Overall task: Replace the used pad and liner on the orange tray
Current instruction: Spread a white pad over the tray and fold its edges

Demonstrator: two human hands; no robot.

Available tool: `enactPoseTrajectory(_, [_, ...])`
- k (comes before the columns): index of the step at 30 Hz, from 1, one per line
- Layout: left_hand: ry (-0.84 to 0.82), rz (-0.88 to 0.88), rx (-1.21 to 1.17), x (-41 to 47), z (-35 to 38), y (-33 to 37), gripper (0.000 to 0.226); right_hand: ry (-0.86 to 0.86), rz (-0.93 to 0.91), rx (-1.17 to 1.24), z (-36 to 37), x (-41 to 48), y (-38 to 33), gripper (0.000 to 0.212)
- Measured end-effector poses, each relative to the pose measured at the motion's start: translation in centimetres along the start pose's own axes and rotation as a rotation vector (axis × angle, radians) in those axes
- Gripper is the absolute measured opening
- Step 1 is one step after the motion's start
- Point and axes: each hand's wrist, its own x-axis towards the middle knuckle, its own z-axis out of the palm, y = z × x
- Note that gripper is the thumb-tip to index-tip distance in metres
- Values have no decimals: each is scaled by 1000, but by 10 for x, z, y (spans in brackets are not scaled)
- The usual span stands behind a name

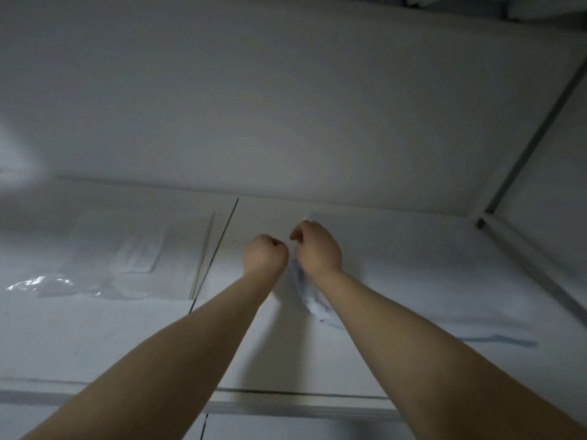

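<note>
Both my arms reach forward over a white table (413, 281). My right hand (316, 246) has its fingers curled and pinches a folded white and pale blue pad (307, 296), which hangs down under the wrist. A corner of the pad shows just above the knuckles. My left hand (265, 254) is curled into a fist right beside it and touches the pad's left edge. Its grip is hidden behind the fist. No orange tray is in view.
Clear plastic bags (127, 258) lie flat on the table at the left, one crumpled and shiny near the left edge. A pale blue strip (502, 340) lies on the table at the right. A white wall (286, 106) rises behind, with a dark frame post (536, 134) at the right.
</note>
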Motion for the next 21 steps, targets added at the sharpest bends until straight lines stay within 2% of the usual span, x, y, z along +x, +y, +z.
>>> enactPoseTrajectory(3, [-167, -127, -90, -1, 23, 12, 20, -60, 169, 53, -8, -3, 28, 29])
enactPoseTrajectory(6, [-202, -221, -169, 3, 35, 12, 23, -130, 234, 205, -2, -9, 39, 23])
enactPoseTrajectory(12, [-305, -471, -506, 15, 48, 3, 37, -153, 298, 381, 11, -8, 49, 21])
enactPoseTrajectory(18, [-389, -562, -467, 16, 48, 6, 31, -201, 311, 408, 15, -9, 52, 20])
enactPoseTrajectory(19, [-386, -546, -440, 16, 47, 7, 25, -204, 317, 407, 15, -9, 52, 20])
enactPoseTrajectory(21, [-303, -504, -402, 22, 48, 8, 27, -206, 318, 411, 15, -9, 52, 19])
